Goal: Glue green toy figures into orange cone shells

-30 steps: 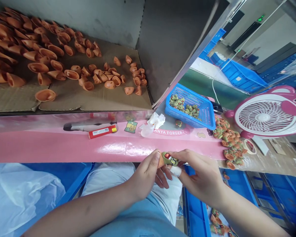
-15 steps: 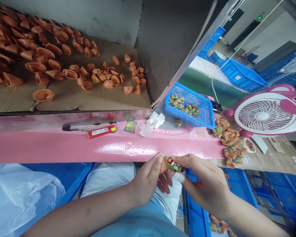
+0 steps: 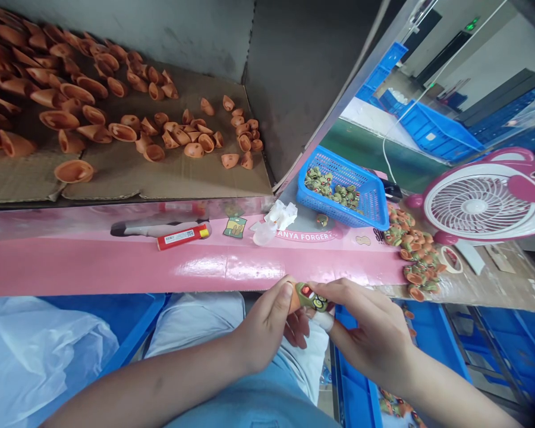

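Note:
Both hands meet over my lap just below the pink table edge [image 3: 116, 267]. My left hand [image 3: 267, 324] pinches the orange end of a small green and orange toy piece [image 3: 310, 296], thumb on top. My right hand [image 3: 368, 333] grips the green painted end of the same piece; one of its fingers wears a white wrap. Many loose orange cone-shaped shells [image 3: 116, 113] lie on a cardboard sheet [image 3: 160, 175] at the back left. A blue basket [image 3: 374, 199] holds several green pieces, and a heap of finished green-orange pieces [image 3: 414, 255] lies beside it.
A red lighter [image 3: 182, 236] and a dark pen-like tool [image 3: 147, 227] lie on the pink surface, next to crumpled white paper [image 3: 279, 217]. A pink bear-shaped fan [image 3: 485, 205] stands at the right. Blue crates [image 3: 352, 380] and a clear plastic bag [image 3: 35, 351] sit below.
Both hands with the toy piece have sunk slightly lower in view and the camera has tilted a little; the grip is the same.

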